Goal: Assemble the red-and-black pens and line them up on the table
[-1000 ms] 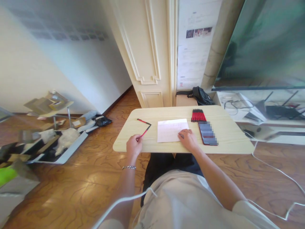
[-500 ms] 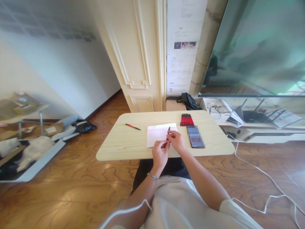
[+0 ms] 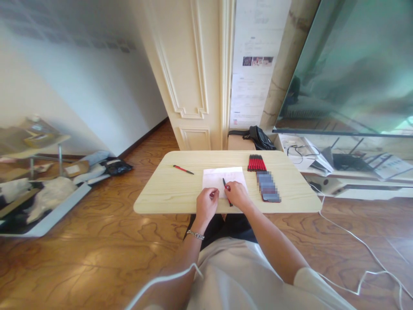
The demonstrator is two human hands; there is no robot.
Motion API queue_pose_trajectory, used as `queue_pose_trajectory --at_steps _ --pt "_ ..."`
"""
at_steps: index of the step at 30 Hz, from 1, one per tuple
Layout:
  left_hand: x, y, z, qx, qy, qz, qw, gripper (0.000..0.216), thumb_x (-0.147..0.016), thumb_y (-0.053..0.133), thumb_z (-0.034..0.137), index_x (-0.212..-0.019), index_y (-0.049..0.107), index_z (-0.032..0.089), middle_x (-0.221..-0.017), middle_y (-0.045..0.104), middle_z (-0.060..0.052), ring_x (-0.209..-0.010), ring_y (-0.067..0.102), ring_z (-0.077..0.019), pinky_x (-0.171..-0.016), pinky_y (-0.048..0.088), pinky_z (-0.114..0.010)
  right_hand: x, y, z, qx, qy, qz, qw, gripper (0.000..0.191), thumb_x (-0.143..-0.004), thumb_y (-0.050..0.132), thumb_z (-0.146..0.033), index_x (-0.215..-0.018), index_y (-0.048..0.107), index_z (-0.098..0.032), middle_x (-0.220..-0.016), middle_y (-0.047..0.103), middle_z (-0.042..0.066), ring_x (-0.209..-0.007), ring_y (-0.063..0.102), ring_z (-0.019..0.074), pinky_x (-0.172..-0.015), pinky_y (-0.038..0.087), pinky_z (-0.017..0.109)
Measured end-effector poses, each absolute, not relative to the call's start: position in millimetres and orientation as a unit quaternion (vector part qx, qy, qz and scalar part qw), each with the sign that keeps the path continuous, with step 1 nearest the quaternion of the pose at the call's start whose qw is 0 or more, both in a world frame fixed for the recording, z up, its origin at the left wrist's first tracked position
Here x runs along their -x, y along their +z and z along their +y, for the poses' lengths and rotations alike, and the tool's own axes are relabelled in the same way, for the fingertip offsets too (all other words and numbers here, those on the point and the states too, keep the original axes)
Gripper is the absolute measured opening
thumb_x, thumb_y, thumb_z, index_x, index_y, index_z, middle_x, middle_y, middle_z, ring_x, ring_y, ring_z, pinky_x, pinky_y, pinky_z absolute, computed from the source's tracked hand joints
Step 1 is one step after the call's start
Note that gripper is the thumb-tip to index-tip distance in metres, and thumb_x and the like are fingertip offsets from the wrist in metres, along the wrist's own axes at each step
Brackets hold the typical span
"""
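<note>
My right hand grips a red and black pen over the white paper, its dark upper end pointing away from me. The pen's lower end shows below my fingers. My left hand is beside it, over the paper's near left corner, apart from the pen. Its thumb and fingers are curled together, and I cannot make out whether something small is between them. Another red and black pen lies alone on the left of the table. At the back right, several like pens lie side by side in a row.
The pale wooden table has rounded corners. A phone, its screen blurred, lies right of the paper. Behind the table are a black bag and a white box with cables. A white cable trails over the floor at right.
My hands have come apart: the left has let go of the pen and moved left. The right now holds the pen alone, tilted the other way. The view has shifted slightly.
</note>
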State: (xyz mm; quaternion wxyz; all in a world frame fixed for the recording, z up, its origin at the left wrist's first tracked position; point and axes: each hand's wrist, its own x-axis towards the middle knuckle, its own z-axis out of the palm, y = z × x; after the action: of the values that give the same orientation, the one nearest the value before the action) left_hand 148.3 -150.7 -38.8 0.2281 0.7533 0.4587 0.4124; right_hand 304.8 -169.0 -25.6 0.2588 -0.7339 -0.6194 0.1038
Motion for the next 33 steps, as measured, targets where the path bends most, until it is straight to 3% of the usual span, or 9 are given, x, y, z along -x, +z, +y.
queue_pose_trajectory --at_steps 9,16,25,33 --pt "-149 -44 -152 -0.787 0.372 0.46 0.173 0.016 -0.087 0.052 0.027 -0.086 0.066 0.021 -0.08 0.066 -0.005 -0.072 0.062 -0.0171 -0.07 0.047 -0.03 -334 -32 -188 0.734 0.08 -0.539 0.405 0.027 -0.086 0.045 -0.031 -0.091 0.069 -0.02 -0.089 0.07 0.006 -0.079 0.063 0.0177 -0.076 0.045 0.026" --pt "-149 -44 -158 -0.8 0.356 0.463 0.141 0.016 -0.087 0.051 0.027 -0.082 0.066 0.021 -0.079 0.064 -0.005 -0.071 0.06 -0.0166 -0.066 0.044 -0.028 -349 -44 -198 0.739 0.103 -0.496 0.444 0.03 -0.084 0.045 -0.037 -0.089 0.069 -0.02 -0.089 0.07 0.005 -0.08 0.062 0.0181 -0.076 0.046 0.026" --pt "-148 -46 -157 -0.803 0.348 0.467 0.125 0.018 -0.089 0.049 0.028 -0.083 0.065 0.022 -0.078 0.062 -0.005 -0.071 0.059 -0.0169 -0.066 0.042 -0.028 -348 -48 -195 0.745 0.086 -0.523 0.405 0.026 -0.084 0.047 -0.034 -0.087 0.069 -0.02 -0.085 0.069 0.004 -0.076 0.061 0.0167 -0.072 0.043 0.025" --pt "-148 -42 -159 -0.806 0.328 0.477 0.127 0.019 -0.089 0.049 0.027 -0.085 0.065 0.02 -0.08 0.063 -0.005 -0.073 0.058 -0.016 -0.068 0.041 -0.027 -345 -19 -184 0.75 0.123 -0.602 0.245 0.027 -0.088 0.046 -0.033 -0.085 0.069 -0.019 -0.085 0.07 0.007 -0.081 0.062 0.0181 -0.07 0.039 0.025"
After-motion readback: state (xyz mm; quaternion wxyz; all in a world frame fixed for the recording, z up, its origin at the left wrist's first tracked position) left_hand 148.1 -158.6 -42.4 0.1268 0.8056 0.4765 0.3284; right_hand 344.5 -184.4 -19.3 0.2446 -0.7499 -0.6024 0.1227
